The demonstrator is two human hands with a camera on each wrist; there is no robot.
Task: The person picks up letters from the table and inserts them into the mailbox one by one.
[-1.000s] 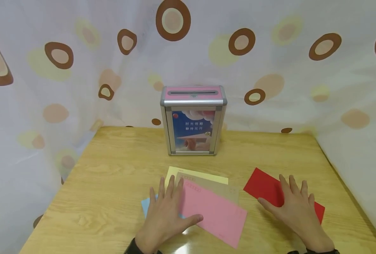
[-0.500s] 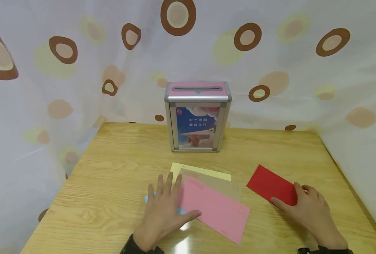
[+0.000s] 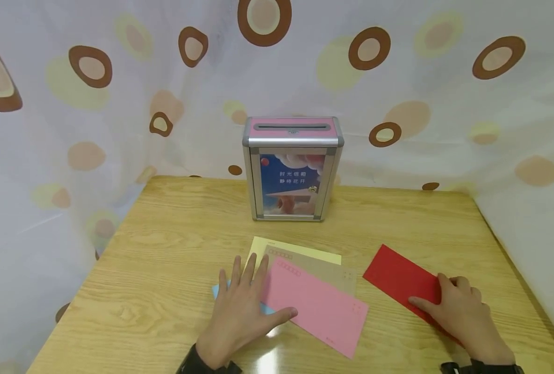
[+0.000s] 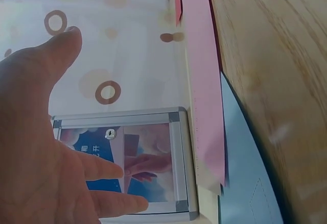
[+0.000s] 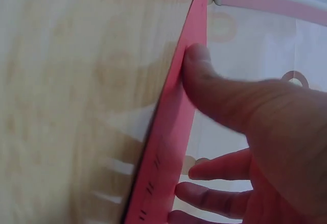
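Observation:
In the head view my left hand (image 3: 239, 306) is spread with straight fingers over the left end of a pink envelope (image 3: 319, 306) and a light blue envelope (image 3: 266, 309), which is mostly covered. Beneath the pink one lie a brown envelope (image 3: 347, 283) and a pale yellow envelope (image 3: 305, 251). To the right, my right hand (image 3: 463, 311) grips a red envelope (image 3: 398, 272) across its width, thumb at the near edge and bent fingers at the far edge. The right wrist view shows the thumb (image 5: 199, 66) against the red envelope; the palm hides its right end.
A pink and silver letter box (image 3: 293, 182) stands at the back middle, with a slot (image 3: 293, 127) in its top and a small lock on its front. The wooden table (image 3: 164, 234) meets a spotted cloth (image 3: 202, 93) behind and at both sides.
My right hand has gone from spread over the red envelope to holding it by both long edges, moving slightly right. My left hand stays spread. The head view has tipped down slightly.

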